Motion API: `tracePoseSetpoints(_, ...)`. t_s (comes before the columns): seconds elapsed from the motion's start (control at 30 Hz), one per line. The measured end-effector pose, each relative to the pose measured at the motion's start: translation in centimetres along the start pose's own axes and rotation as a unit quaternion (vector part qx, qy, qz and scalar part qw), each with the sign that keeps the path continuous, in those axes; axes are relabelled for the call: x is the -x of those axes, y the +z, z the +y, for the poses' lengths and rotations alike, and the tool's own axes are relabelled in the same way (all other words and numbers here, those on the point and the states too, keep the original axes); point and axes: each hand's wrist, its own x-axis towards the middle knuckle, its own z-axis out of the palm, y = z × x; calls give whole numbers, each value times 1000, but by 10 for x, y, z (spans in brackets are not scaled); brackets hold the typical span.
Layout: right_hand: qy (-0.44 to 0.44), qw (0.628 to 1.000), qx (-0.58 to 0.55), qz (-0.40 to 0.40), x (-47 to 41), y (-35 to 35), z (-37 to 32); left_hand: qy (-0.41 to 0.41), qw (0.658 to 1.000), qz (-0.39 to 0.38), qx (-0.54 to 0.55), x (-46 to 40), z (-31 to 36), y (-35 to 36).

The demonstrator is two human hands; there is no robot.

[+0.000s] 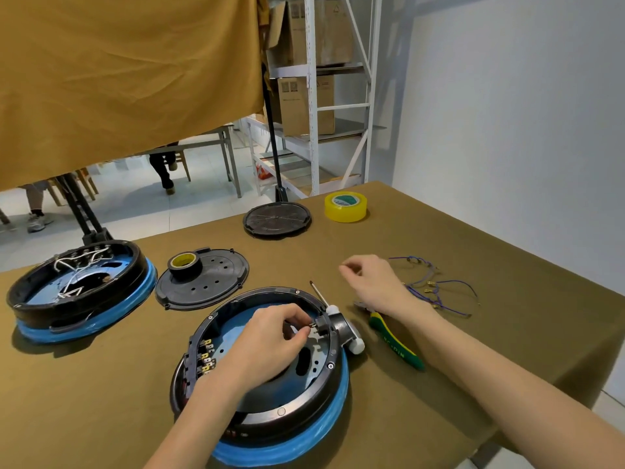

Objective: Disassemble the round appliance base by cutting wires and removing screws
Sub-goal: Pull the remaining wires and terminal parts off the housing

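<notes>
Inside round base (pixel 270 394), left hand (pixel 270 340) fingers (pixel 302 330) pinching small part.

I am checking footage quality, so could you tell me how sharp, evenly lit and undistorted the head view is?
Head view: soft, even light with faint shadows under the near round base; the left hand is fairly sharp, the right hand shows slight blur at its fingertips; wide-angle bending tilts the shelving; no glare.

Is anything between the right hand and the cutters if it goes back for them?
Nothing visible blocks it. The right hand hovers over bare cloth, and the cutters lie just toward the person from it, partly under the wrist. The cut wires lie off to the right, the screwdriver to the left.
</notes>
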Motion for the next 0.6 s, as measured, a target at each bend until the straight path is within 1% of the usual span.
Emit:
tracePoseSetpoints(0.07, -13, 997, -43, -61, 5, 15, -22, 0, 1000, 8, -8, -2, -1, -1)
tracePoseSetpoints(0.13, -14, 994, -62, -87, 8, 29, -36, 3, 1000, 14, -14, -2, -2, -2)
tracePoseSetpoints(0.2, -21, 993, -55, -100, 11, 41, -41, 12, 999, 22, -28, -2, -1, -1)
tracePoseSetpoints(0.3, -17, 994, -43, -100, 14, 52, -41, 32, 997, 30, -59, -4, 1, 2)
tracePoseSetpoints(0.43, -26, 995, -24, -89, 13, 55, -39, 30, 997, 33, -69, -5, -1, 2)
tracePoseSetpoints(0.6, -22, 995, -58, -83, 13, 57, -35, 22, 998, 37, -55, -4, -3, 3)
